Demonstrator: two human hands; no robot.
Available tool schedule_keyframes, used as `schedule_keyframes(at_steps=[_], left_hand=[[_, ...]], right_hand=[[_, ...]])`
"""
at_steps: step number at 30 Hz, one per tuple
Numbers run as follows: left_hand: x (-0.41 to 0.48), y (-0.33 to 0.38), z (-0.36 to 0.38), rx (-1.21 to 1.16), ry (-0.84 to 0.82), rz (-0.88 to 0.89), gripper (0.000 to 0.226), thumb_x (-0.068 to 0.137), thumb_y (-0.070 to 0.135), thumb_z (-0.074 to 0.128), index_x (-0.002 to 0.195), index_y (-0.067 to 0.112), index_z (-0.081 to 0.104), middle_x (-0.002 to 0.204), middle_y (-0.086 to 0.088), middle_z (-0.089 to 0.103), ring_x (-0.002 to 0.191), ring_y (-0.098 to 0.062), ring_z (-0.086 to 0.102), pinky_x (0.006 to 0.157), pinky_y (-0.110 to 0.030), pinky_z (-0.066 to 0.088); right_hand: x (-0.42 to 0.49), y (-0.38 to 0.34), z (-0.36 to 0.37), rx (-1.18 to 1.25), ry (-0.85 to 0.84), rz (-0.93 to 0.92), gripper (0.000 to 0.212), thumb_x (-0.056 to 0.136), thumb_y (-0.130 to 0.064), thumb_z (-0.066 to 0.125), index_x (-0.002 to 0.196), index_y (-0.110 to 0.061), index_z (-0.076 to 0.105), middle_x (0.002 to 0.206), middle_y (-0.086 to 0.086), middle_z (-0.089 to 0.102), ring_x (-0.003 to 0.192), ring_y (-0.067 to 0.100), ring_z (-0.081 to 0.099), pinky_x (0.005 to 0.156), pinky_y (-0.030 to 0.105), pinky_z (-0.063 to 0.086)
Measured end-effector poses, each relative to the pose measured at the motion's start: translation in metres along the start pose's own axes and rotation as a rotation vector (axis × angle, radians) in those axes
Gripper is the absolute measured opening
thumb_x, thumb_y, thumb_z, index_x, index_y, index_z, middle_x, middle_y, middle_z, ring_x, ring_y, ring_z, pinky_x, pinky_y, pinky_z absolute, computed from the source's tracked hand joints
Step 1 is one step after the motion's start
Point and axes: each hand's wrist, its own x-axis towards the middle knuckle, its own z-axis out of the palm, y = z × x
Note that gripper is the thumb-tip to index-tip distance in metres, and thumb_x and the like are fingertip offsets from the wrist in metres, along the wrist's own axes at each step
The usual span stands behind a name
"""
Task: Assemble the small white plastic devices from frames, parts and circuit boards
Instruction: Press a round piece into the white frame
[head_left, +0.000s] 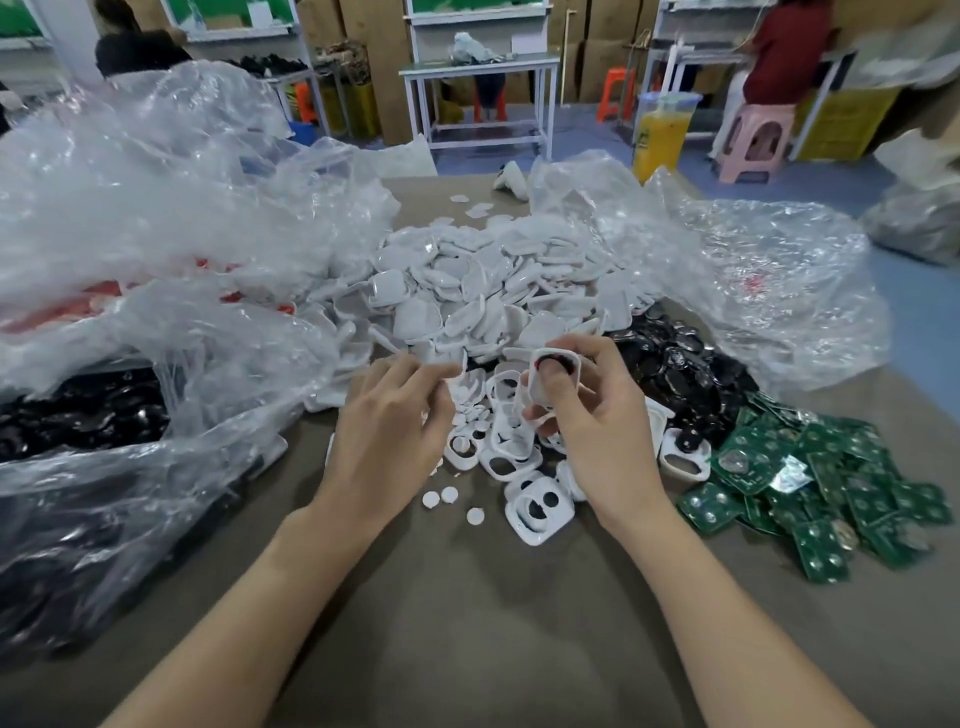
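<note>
My right hand (597, 415) grips a white plastic frame (545, 371) with a dark round part seated in its opening, held upright above the table. My left hand (389, 415) pinches a small white part (457, 370) at its fingertips, just left of the frame. Below both hands lie several loose white frames (511, 462) and small white discs (439, 496). A large heap of white shells (478, 280) rises behind. Green circuit boards (810, 493) are piled at the right.
Black glossy parts (675, 364) lie behind my right hand. Crumpled clear plastic bags (156, 234) cover the left side, with another clear bag (769, 280) at the right. The brown table (483, 623) stretches toward me. A person on a pink stool (758, 140) sits at the back.
</note>
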Motion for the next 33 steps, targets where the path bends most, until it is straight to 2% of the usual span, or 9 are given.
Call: schedule_keyframes(at_steps=[4,11,14,17,20,22,26,30,33], left_hand=[[-0.021,0.000,0.000,0.045,-0.059,0.054,0.025,0.100,0.011,0.056,0.120,0.014,0.071,0.097,-0.002,0.063,0.092,-0.029,0.058,0.088,-0.044,0.045],[-0.018,-0.001,0.001,0.008,-0.063,-0.004,0.026,0.098,0.003,0.060,0.121,0.008,0.072,0.101,-0.009,0.062,0.101,-0.034,0.059,0.095,-0.045,0.041],[-0.018,-0.002,0.001,0.029,-0.037,-0.011,0.029,0.096,-0.002,0.062,0.123,0.007,0.070,0.103,-0.010,0.065,0.098,-0.036,0.060,0.093,-0.046,0.042],[-0.015,-0.001,0.000,0.023,0.016,0.011,0.032,0.096,-0.002,0.063,0.127,0.006,0.068,0.101,-0.008,0.069,0.093,-0.035,0.061,0.091,-0.047,0.046],[-0.006,0.009,-0.002,-0.178,0.094,-0.030,0.028,0.101,0.011,0.057,0.127,0.017,0.064,0.095,0.016,0.070,0.096,-0.015,0.063,0.093,-0.032,0.046],[0.007,0.024,-0.001,-0.441,0.109,-0.142,0.017,0.104,0.021,0.054,0.115,0.033,0.058,0.092,0.022,0.072,0.097,-0.005,0.065,0.087,-0.018,0.045],[0.035,0.059,0.014,-0.988,-0.033,-0.370,0.008,0.101,0.022,0.063,0.099,0.029,0.065,0.088,0.009,0.077,0.083,-0.002,0.070,0.074,-0.014,0.050],[0.040,0.061,0.026,-1.138,-0.120,-0.438,0.015,0.097,0.014,0.067,0.097,0.024,0.078,0.080,0.003,0.075,0.070,-0.005,0.065,0.069,-0.017,0.053],[0.039,0.051,0.027,-1.224,-0.154,-0.481,0.018,0.097,0.013,0.064,0.103,0.020,0.079,0.087,-0.001,0.077,0.076,-0.008,0.068,0.074,-0.019,0.056]], right_hand=[[-0.001,-0.001,0.001,-0.012,0.006,-0.002,0.008,0.099,-0.034,0.059,0.101,-0.042,0.057,0.091,-0.005,0.070,0.071,0.019,0.073,0.065,0.033,0.054],[-0.003,-0.007,0.000,0.059,0.041,0.024,0.010,0.100,-0.024,0.059,0.101,-0.034,0.060,0.090,-0.002,0.072,0.070,0.020,0.072,0.061,0.030,0.058],[-0.003,-0.009,-0.001,0.083,0.060,0.035,0.009,0.102,-0.020,0.058,0.103,-0.029,0.059,0.086,-0.005,0.071,0.068,0.019,0.071,0.061,0.037,0.060],[-0.001,-0.011,-0.003,0.135,0.082,0.050,0.009,0.102,-0.018,0.058,0.103,-0.026,0.060,0.088,-0.001,0.072,0.071,0.023,0.074,0.059,0.029,0.058],[0.006,-0.014,-0.007,0.250,0.104,0.090,0.006,0.100,-0.015,0.061,0.103,-0.021,0.062,0.092,0.004,0.073,0.074,0.029,0.076,0.063,0.028,0.060],[0.016,-0.017,-0.012,0.310,0.110,0.136,0.006,0.098,-0.015,0.064,0.102,-0.019,0.064,0.092,0.002,0.074,0.075,0.030,0.076,0.062,0.028,0.060],[0.036,-0.019,-0.025,0.346,0.117,0.182,0.011,0.087,-0.021,0.074,0.097,-0.020,0.069,0.085,0.005,0.070,0.081,0.024,0.074,0.065,0.030,0.061],[0.045,-0.014,-0.033,0.316,0.141,0.208,0.032,0.074,-0.033,0.078,0.099,-0.016,0.068,0.079,-0.004,0.073,0.076,0.013,0.074,0.066,0.032,0.062],[0.047,-0.010,-0.033,0.343,0.147,0.234,0.017,0.085,-0.021,0.076,0.097,-0.014,0.067,0.078,-0.005,0.073,0.078,0.014,0.074,0.067,0.027,0.060]])
